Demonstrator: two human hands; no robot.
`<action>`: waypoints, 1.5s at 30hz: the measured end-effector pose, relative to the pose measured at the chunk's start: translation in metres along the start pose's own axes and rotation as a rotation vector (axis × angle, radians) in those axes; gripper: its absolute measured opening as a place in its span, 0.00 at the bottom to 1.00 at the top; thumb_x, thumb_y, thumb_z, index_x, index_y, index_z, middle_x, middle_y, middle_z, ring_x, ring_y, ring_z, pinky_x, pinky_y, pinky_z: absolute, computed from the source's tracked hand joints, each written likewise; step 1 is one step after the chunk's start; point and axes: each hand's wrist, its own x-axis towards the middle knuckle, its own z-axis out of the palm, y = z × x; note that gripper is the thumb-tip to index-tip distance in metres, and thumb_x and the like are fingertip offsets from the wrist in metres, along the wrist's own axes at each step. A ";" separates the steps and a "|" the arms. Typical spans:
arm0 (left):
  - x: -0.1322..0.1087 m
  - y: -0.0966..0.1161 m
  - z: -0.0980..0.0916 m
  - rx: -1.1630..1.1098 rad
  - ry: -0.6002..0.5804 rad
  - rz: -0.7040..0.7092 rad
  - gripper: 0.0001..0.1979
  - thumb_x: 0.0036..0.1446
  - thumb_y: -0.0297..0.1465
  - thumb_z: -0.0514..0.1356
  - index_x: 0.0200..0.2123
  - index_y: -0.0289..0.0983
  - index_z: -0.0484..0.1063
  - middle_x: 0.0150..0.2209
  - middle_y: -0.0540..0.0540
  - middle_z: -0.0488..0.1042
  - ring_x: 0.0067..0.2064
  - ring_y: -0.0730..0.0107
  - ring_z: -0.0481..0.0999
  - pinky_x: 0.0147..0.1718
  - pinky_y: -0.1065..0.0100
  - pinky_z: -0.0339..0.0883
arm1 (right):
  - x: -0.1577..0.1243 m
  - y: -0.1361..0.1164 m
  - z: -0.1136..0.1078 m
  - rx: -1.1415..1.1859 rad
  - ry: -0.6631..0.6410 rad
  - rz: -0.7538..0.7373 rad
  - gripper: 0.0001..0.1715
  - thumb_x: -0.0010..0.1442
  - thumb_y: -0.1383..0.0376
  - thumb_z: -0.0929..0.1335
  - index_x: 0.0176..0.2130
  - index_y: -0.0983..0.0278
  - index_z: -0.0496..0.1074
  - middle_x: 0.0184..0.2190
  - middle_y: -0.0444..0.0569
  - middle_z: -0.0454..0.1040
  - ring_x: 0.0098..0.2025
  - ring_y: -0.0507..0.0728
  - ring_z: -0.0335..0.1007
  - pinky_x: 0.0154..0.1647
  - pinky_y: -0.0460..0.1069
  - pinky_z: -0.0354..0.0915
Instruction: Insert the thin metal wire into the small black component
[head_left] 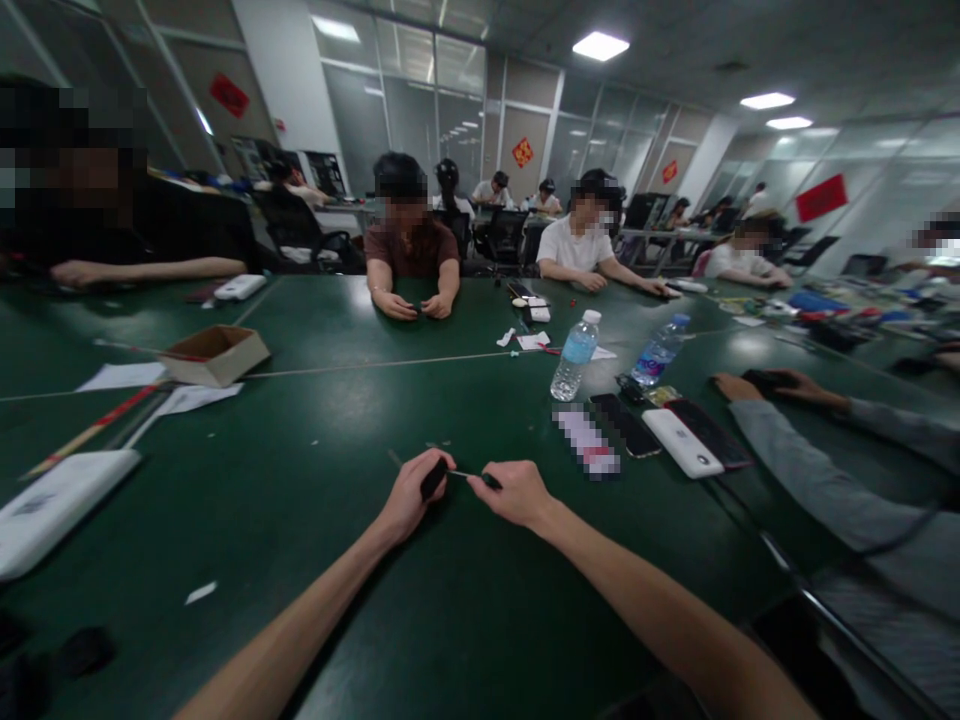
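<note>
My left hand (415, 492) is closed around a small black object (434, 480), whose kind I cannot make out. My right hand (517, 492) grips the dark green handle of a screwdriver (490, 481). Its thin metal shaft spans the gap between my hands and reaches the black object; whether the tip sits in it or only touches it, I cannot tell. Both hands are just above the green table (390, 600), near the middle of the view. My fingers cover most of the black object.
Right of my hands are a black phone (625, 425), a white power bank (682, 443) and two bottles (576, 358). A cardboard box (215, 355), papers and a white device (60, 505) lie left. A co-worker's grey sleeve (810, 480) is close at right; other people sit across.
</note>
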 end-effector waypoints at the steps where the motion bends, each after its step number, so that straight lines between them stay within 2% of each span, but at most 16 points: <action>1: 0.000 0.000 0.000 -0.003 0.001 0.005 0.17 0.62 0.43 0.54 0.34 0.34 0.71 0.17 0.54 0.58 0.19 0.78 0.55 0.19 0.74 0.46 | 0.000 -0.001 0.000 0.002 -0.013 0.004 0.25 0.67 0.52 0.61 0.29 0.65 0.73 0.25 0.47 0.74 0.25 0.50 0.68 0.29 0.44 0.56; 9: 0.000 0.001 0.001 -0.027 0.006 0.019 0.19 0.62 0.43 0.53 0.36 0.33 0.73 0.17 0.55 0.57 0.19 0.79 0.53 0.19 0.73 0.45 | 0.002 -0.007 -0.002 -0.012 -0.036 0.091 0.25 0.68 0.52 0.60 0.31 0.65 0.73 0.25 0.47 0.74 0.26 0.51 0.68 0.28 0.45 0.56; 21: 0.000 0.003 -0.002 -0.245 0.050 0.057 0.14 0.62 0.38 0.53 0.38 0.33 0.71 0.19 0.56 0.56 0.18 0.81 0.52 0.20 0.73 0.48 | 0.004 -0.009 -0.006 0.003 -0.020 0.152 0.22 0.69 0.54 0.58 0.34 0.64 0.71 0.28 0.47 0.74 0.28 0.51 0.67 0.29 0.45 0.55; 30: -0.001 0.001 0.002 -0.061 0.046 0.059 0.17 0.62 0.41 0.53 0.37 0.33 0.72 0.19 0.55 0.57 0.19 0.80 0.53 0.19 0.73 0.46 | 0.002 -0.010 -0.007 0.024 -0.044 0.038 0.20 0.69 0.56 0.59 0.36 0.64 0.72 0.29 0.47 0.74 0.30 0.51 0.69 0.32 0.45 0.58; 36: -0.001 0.001 0.004 0.027 0.068 0.031 0.18 0.60 0.44 0.55 0.35 0.33 0.73 0.21 0.53 0.61 0.20 0.78 0.56 0.20 0.73 0.48 | 0.003 -0.010 -0.009 0.021 -0.065 0.046 0.21 0.69 0.56 0.58 0.35 0.65 0.73 0.29 0.48 0.74 0.30 0.51 0.69 0.31 0.44 0.58; 45: 0.000 -0.002 0.002 0.050 0.044 0.017 0.17 0.61 0.43 0.56 0.37 0.34 0.73 0.21 0.54 0.59 0.21 0.78 0.56 0.20 0.74 0.47 | 0.003 -0.010 -0.006 -0.002 -0.042 0.069 0.20 0.69 0.56 0.59 0.35 0.64 0.73 0.29 0.47 0.75 0.29 0.51 0.69 0.31 0.45 0.58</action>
